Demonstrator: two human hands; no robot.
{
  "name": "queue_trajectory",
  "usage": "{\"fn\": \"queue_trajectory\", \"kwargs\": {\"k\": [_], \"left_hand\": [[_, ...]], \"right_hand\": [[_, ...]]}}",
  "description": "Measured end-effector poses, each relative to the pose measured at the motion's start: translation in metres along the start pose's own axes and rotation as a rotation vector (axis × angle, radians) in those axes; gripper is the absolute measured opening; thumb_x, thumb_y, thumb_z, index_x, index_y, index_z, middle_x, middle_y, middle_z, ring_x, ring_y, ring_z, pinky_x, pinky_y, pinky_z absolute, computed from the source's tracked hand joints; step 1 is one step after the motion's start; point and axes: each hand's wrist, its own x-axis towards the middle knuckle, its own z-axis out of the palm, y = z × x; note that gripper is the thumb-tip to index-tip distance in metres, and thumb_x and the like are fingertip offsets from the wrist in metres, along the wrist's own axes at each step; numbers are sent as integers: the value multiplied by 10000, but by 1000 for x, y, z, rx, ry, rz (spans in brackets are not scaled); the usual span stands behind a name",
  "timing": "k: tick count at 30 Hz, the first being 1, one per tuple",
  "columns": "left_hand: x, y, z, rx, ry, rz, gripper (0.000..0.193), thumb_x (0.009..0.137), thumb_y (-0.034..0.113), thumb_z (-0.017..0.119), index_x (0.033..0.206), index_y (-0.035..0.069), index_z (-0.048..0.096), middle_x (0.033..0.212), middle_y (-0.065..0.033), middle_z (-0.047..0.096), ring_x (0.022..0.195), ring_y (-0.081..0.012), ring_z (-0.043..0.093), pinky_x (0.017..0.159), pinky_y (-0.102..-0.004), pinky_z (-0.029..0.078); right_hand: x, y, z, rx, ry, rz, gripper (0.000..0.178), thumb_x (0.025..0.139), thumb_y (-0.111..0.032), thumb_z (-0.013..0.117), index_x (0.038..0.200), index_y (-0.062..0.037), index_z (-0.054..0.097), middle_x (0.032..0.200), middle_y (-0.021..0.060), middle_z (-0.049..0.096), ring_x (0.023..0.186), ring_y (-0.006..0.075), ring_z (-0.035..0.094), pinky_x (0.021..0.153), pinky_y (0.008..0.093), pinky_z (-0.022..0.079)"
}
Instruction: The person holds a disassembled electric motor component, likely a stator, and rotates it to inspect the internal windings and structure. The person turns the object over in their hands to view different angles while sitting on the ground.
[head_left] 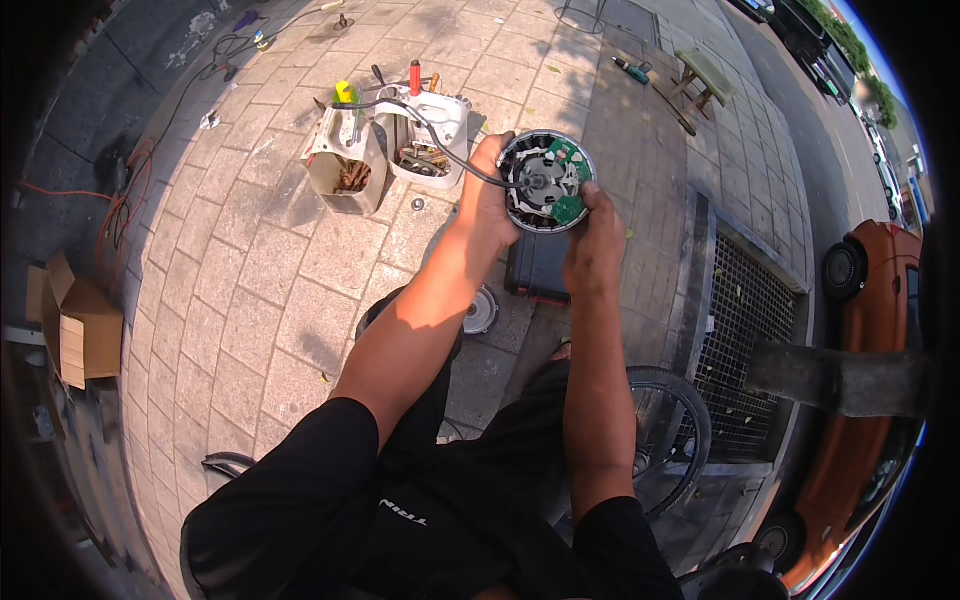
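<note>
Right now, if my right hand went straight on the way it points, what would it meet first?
The round metal housing, whose rim your right hand is gripping. Beyond that, pavement seems to lie ahead, though depth is unclear.

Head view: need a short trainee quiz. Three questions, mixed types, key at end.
1. True or false: the left hand and right hand both hold the round part.
2. What colour are the circuit boards in it? A) red B) green C) blue
3. Fill in: the dark cable leaves the middle of the round part toward the picture's ____ side.

Key: 1. True. 2. B. 3. Left.
</note>
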Motion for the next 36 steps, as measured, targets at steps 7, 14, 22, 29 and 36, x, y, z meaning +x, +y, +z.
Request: {"fn": "queue_trajectory", "kwargs": {"k": [7,14,22,29,36], "left_hand": [[-4,1,5,-6,9,2,396,995,363,548,1050,40,772,995,-138,801,860,-272,767,806,-431,646],[-6,2,6,-19,-17,-1,398,994,375,558,1038,41,769,988,-138,801,858,-279,766,808,-435,644],[-7,4,6,-22,1,-3,405,1010,395,550,1057,58,769,1003,-134,800,881,-292,763,836,-458,636],[-3,5,2,14,20,0,464,991,454,547,1077,47,754,1053,-159,790,940,-322,754,892,-491,622],[-1,6,-1,-6,-39,2,455,1003,432,524,1097,54,760,1026,-134,791,920,-305,745,864,-474,618]], "right_hand": [[5,8,-8,-2,-41,-18,272,1019,-281,663,1102,-23,680,990,-3,623,900,98,540,832,281,440],[-2,-1,-5,-1,-98,-16,393,1014,-264,649,1268,36,658,1126,42,673,1011,120,603,923,289,473],[-4,-5,-2,-12,-132,-15,457,1012,-232,599,1345,80,618,1194,77,675,1087,151,617,1003,302,472],[-4,-7,-2,-39,-199,-51,474,1011,-192,570,1381,103,595,1265,108,677,1153,178,617,1064,315,449],[-4,-13,-1,-134,-239,-108,530,989,-183,613,1427,113,568,1305,134,680,1211,195,616,1091,330,448]]}}
